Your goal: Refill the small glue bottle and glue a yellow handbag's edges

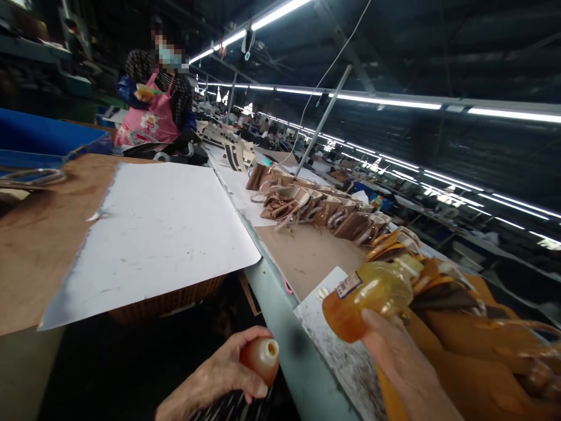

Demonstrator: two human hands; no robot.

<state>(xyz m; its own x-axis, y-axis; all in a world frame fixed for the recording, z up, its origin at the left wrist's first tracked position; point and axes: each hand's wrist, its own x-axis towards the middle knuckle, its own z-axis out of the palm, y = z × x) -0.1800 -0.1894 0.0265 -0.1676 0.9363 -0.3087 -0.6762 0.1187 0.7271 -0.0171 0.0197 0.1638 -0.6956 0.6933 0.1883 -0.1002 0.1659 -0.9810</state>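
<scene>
My left hand (pixel 232 365) is wrapped round a small translucent bottle (pixel 262 358) with orange-tinted contents, its uncapped mouth facing up. My right hand (pixel 397 351) grips a larger clear bottle (pixel 372 295) of amber liquid with a blue-edged label. The larger bottle tilts over, its neck toward the upper right. A small white cap (pixel 323 292) sits beside it on a stained white sheet (pixel 346 356) on the bench. The two bottles are apart, with the bench edge between them.
Brown bags (pixel 315 204) stand in a row along the bench, with mustard-yellow pieces (pixel 464 345) at the right. A white board (pixel 175 228) covers the left table. Beyond it stands a person in a pink apron (pixel 151 120), near a blue bin (pixel 44 137).
</scene>
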